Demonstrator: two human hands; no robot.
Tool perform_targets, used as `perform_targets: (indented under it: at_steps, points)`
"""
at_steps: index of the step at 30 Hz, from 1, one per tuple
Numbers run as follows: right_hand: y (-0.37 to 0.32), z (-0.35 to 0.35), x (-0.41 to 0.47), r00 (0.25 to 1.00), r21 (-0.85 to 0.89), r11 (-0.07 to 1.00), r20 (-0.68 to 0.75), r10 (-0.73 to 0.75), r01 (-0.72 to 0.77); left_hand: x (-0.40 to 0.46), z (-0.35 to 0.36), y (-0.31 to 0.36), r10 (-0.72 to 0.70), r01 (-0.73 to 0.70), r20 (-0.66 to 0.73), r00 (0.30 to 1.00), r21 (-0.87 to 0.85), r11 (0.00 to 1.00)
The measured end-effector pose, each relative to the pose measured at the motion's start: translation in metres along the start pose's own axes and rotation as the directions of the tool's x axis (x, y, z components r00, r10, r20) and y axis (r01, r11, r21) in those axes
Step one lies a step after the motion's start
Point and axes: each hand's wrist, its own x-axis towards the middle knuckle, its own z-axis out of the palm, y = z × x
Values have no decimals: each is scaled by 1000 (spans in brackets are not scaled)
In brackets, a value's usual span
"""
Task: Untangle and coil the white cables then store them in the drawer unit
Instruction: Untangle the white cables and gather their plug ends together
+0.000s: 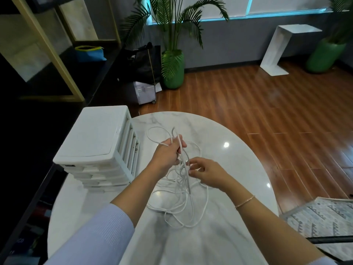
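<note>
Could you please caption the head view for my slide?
Both hands, left and right, untangle white cables beside the drawer unit.

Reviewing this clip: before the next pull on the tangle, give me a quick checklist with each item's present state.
1. Left hand grips raised strands of the white cables: ok.
2. Right hand pinches a strand beside the knot: ok.
3. Cables untangled: not ok, loops lie crossed on the marble table.
4. Any cable coiled: not ok.
5. Drawer unit close by, on the person's left: ok.
6. A drawer open to take coils: cannot tell, the fronts are seen at an angle.
</note>
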Motion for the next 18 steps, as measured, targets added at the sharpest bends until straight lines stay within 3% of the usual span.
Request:
perform_targets:
  at_steps: [6, 12, 15, 18]
  points:
    - [-4, 13, 8, 982, 237, 971, -170, 78, -36, 4, -5, 23, 63, -63, -30, 998, 4, 998]
    - [31, 15, 10, 944, 375, 907, -180, 276, -194, 11, -28, 65, 246, -268, -124, 961, -225, 937]
    - [51, 20, 13, 919, 271, 925, -219, 328, -265, 12, -39, 84, 277, -314, -157, 948, -313, 896]
    - [54, 23, 15, 932, -21, 956, -229, 279, -292, 14, -45, 91, 298, -331, -150, 943, -307, 893]
